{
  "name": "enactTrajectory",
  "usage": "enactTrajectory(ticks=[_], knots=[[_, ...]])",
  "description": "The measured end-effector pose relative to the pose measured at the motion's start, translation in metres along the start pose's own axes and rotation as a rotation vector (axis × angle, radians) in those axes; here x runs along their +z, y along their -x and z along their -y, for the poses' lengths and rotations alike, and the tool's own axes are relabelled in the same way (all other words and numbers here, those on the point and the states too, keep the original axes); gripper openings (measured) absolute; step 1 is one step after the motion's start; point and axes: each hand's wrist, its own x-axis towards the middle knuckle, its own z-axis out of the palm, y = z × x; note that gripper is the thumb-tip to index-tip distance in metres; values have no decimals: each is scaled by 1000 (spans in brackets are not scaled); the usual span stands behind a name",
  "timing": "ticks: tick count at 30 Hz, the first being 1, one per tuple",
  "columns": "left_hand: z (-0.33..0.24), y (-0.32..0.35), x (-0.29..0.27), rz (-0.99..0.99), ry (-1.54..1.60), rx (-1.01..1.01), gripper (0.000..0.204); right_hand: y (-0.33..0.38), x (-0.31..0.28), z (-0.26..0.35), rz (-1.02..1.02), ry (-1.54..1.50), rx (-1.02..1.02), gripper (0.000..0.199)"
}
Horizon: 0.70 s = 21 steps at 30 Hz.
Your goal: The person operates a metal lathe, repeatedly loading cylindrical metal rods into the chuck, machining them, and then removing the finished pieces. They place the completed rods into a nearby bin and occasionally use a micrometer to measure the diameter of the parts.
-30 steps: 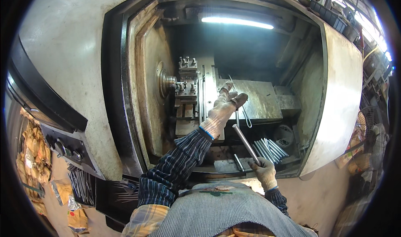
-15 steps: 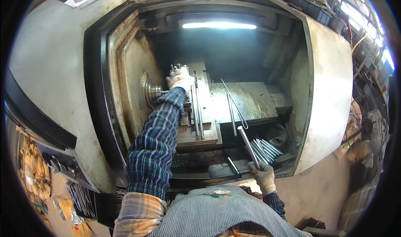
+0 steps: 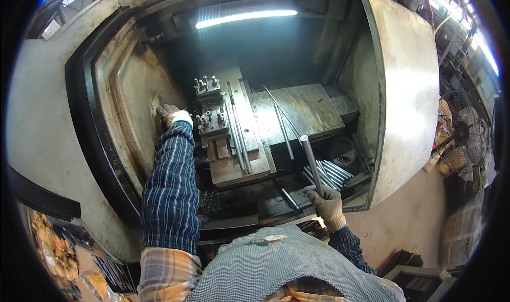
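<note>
My left hand (image 3: 173, 114), in a knit glove, reaches into a lathe and lies over the round spindle plate (image 3: 156, 104) on the left wall. Its fingers are curled in; what they grip, if anything, is hidden behind the glove. To its right stands the tool post (image 3: 212, 122) with several upright bolts. Near the front right, my gloved right hand (image 3: 326, 203) is closed round the lower end of a thick metal rod (image 3: 312, 164), which tilts up and away from me.
Several short bright rods (image 3: 330, 174) lie piled in the machine's lower right. One single rod (image 3: 290, 198) lies nearer. Two long thin rods (image 3: 239, 137) rest on the slide; a hooked rod (image 3: 284, 110) and a straight rod (image 3: 283, 132) lie on the metal cover (image 3: 313, 110).
My left hand has moved left from the tool post to the spindle, uncovering the bolts. My right hand still holds the metal rod, now more upright. The whole view has shifted and tilted.
</note>
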Motion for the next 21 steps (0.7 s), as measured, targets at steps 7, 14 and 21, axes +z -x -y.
enactTrajectory(ticks=[7,14,21], knots=[[0,-31,12,11,-10,45,44,-9,-23,-48,-104,80,-181,39],[5,-72,-5,187,83,452,37,-2,-17,-42,-337,387,-311,29],[-86,-19,-71,90,484,797,31,-22,-1,-13,-439,514,-466,27]])
